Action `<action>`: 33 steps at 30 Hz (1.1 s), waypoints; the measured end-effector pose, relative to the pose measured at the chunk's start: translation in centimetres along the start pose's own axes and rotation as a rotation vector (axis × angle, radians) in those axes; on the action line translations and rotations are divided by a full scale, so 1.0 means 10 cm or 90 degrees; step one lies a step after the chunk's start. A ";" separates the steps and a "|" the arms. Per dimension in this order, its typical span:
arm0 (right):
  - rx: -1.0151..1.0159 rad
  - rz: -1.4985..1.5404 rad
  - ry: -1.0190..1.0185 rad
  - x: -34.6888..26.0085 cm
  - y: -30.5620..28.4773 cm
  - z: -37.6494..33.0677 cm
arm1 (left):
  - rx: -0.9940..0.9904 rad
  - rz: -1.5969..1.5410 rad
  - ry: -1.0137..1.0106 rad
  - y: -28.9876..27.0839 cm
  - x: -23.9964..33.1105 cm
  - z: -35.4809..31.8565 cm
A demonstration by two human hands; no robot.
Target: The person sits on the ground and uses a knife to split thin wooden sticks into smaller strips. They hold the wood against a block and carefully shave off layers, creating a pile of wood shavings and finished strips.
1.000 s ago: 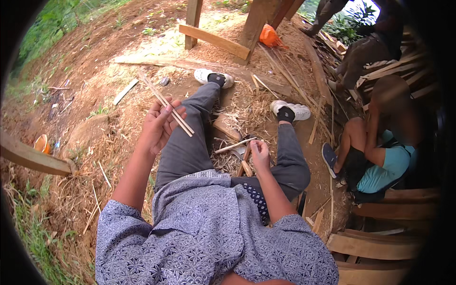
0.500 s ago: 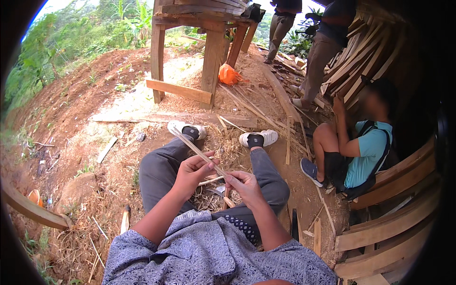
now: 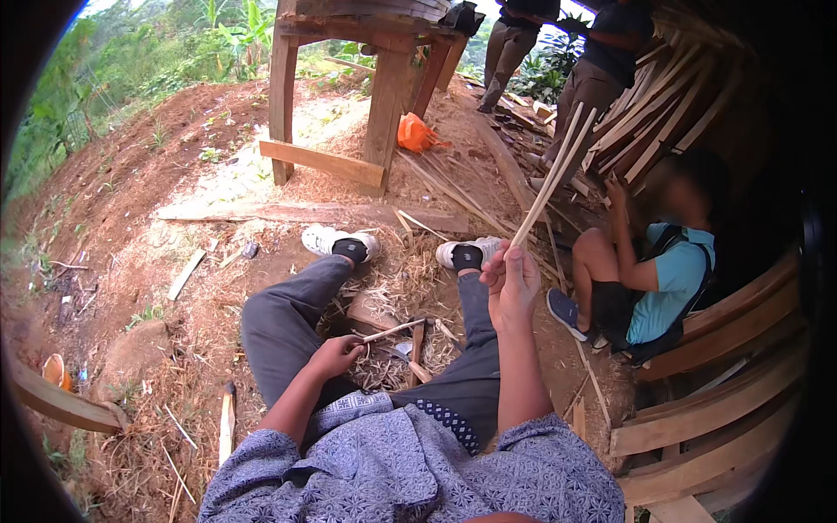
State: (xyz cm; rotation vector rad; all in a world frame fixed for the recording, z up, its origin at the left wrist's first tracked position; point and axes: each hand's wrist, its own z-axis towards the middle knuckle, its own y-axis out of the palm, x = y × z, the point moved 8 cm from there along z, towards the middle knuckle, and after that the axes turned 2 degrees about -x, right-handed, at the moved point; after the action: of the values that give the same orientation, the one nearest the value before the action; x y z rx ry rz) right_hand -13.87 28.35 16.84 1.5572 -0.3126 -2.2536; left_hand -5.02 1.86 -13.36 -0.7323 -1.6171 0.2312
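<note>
In my raised right hand (image 3: 513,283) is a small bunch of thin pale sticks (image 3: 551,187), pinched near their lower ends. They slant up and to the right, spreading slightly toward the tips. My left hand (image 3: 337,357) is low between my knees, its fingers closed on the near end of a short thin stick (image 3: 394,330). That stick's far end meets the top of an upright wooden piece (image 3: 417,350) in the ground. Beside this lies a small shiny metal piece (image 3: 403,348), partly hidden. A wood block (image 3: 373,312) rests among shavings beyond my left hand.
A person in a teal shirt (image 3: 667,283) sits at the right near stacked boards (image 3: 711,405). Two people stand at the back. A wooden bench frame (image 3: 390,113) and an orange bag (image 3: 417,133) are ahead. A plank (image 3: 305,213) lies before my feet.
My hands have parted. The sticks held between both hands are now up at the right in my right hand alone. My left hand has dropped to the short stick between my legs.
</note>
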 end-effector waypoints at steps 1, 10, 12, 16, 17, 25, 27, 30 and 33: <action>0.002 0.012 -0.003 0.01 0.01 0.02 | -0.053 0.157 -0.011 0.11 -0.09 -0.07; 0.040 -0.005 0.015 0.11 0.06 0.03 | -0.147 0.237 -0.006 0.26 -0.02 -0.15; 0.048 -0.012 0.008 0.12 0.05 0.05 | -0.151 0.224 -0.020 0.26 -0.05 -0.15; 0.046 -0.026 0.004 0.14 -0.06 0.18 | -0.176 0.244 -0.031 0.25 0.08 -0.17; 0.041 -0.026 0.012 0.16 -0.09 0.23 | -0.180 0.242 -0.033 0.26 0.09 -0.17; 0.083 -0.023 0.008 0.29 -0.29 0.52 | -0.078 0.238 -0.030 0.12 0.09 0.20; 0.108 -0.004 -0.003 0.33 -0.24 0.58 | 0.016 0.241 0.014 0.06 -0.06 0.33; 0.167 -0.026 0.039 0.41 -0.32 0.68 | 0.096 0.286 0.037 0.03 -0.11 0.52; 0.175 -0.039 0.035 0.44 -0.43 0.80 | 0.068 0.310 -0.006 0.17 -0.33 0.66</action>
State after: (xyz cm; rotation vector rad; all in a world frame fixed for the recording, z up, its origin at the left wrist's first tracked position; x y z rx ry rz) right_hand -23.50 30.12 14.35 1.7836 -0.5873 -2.2848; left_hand -10.72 2.93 -18.29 -1.0346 -1.4020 0.6662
